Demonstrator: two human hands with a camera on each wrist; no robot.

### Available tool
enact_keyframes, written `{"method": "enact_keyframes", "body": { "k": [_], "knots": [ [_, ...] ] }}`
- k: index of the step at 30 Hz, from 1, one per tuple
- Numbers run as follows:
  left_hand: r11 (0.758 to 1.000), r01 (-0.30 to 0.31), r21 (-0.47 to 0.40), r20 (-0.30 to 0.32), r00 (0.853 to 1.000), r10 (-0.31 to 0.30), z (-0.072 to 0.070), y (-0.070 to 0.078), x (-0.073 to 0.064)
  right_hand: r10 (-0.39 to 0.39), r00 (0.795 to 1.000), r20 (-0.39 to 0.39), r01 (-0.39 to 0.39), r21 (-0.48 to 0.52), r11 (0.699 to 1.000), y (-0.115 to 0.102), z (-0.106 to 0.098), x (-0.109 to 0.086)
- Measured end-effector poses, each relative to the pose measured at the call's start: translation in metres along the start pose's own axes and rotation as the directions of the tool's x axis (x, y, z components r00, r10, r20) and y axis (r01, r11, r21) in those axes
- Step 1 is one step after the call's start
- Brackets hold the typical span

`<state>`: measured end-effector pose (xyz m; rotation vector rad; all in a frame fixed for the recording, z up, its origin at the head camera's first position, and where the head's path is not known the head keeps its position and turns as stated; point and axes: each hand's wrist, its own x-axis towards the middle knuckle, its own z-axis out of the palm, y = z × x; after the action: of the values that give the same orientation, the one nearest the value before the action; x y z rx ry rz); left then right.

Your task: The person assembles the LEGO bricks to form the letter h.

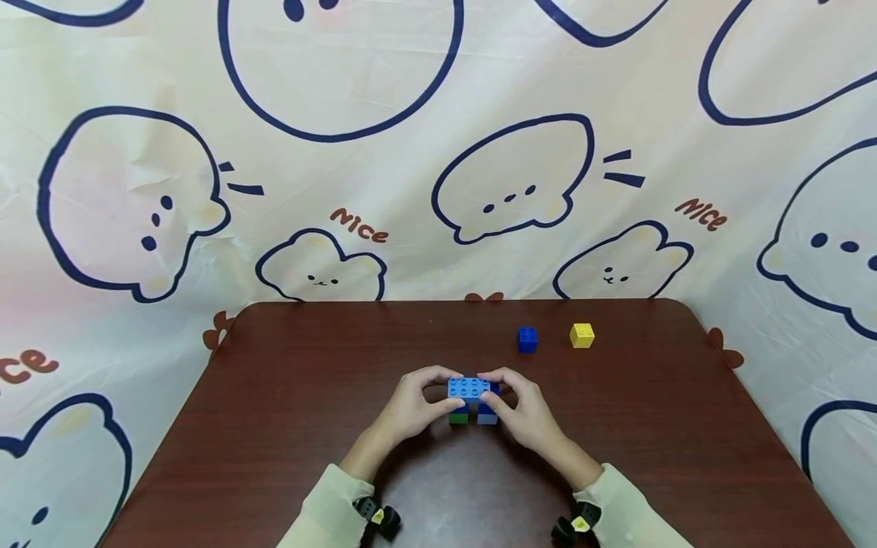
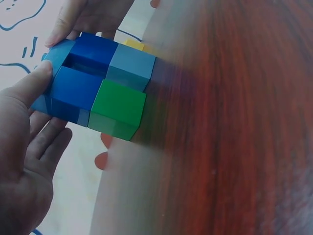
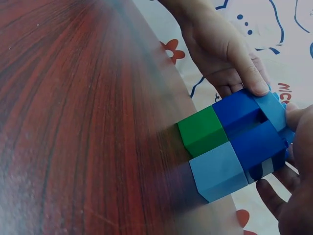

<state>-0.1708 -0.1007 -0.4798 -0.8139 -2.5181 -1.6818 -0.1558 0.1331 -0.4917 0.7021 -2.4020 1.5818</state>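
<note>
A long light-blue toy brick (image 1: 469, 390), studs up, lies across two short columns of bricks. In the left wrist view, one column has a dark-blue brick (image 2: 76, 90) above a green brick (image 2: 117, 110). The other has a second dark-blue brick (image 3: 259, 143) above a smaller light-blue brick (image 3: 217, 169), with a narrow gap between the upper bricks. My left hand (image 1: 413, 403) pinches the long brick's left end between thumb and fingers. At its right end my right hand (image 1: 524, 411) pinches it the same way, thumb in front, fingers behind.
Near the far edge of the brown table (image 1: 294, 426) stand a loose dark-blue brick (image 1: 527, 340) and, to its right, a yellow brick (image 1: 582, 336). A pale cloth (image 1: 404, 175) with cartoon outlines hangs behind and around the table.
</note>
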Motion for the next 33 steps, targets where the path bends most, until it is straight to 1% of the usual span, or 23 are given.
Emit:
{"method": "enact_keyframes", "body": {
  "k": [8,13,18,23,29,33],
  "knots": [
    [0.997,0.015,-0.077,-0.048,0.999,-0.019,0.006,-0.004,-0.003,0.011,1.000,0.006,-0.011,0.006,1.000,-0.002,-0.001,0.000],
    [0.996,0.022,-0.083,-0.078,0.997,-0.029,0.009,-0.004,-0.005,0.029,0.999,-0.020,-0.029,0.007,1.000,0.001,0.001,-0.002],
    [0.995,0.021,-0.101,-0.081,0.996,-0.029,0.011,-0.007,-0.007,0.064,0.997,-0.033,-0.063,0.016,0.998,0.002,0.002,-0.003],
    [0.992,0.016,-0.123,-0.091,0.995,-0.028,0.011,-0.008,-0.008,0.088,0.996,-0.027,-0.088,0.023,0.996,0.002,0.003,-0.003],
    [0.985,0.032,-0.168,-0.069,0.997,-0.044,0.013,-0.005,-0.010,0.126,0.992,-0.007,-0.126,0.043,0.991,-0.002,0.001,-0.005],
    [0.984,0.033,-0.174,-0.073,0.996,-0.046,0.014,-0.006,-0.010,0.113,0.993,0.016,-0.114,0.039,0.993,-0.001,-0.001,-0.006]
  ]
}}
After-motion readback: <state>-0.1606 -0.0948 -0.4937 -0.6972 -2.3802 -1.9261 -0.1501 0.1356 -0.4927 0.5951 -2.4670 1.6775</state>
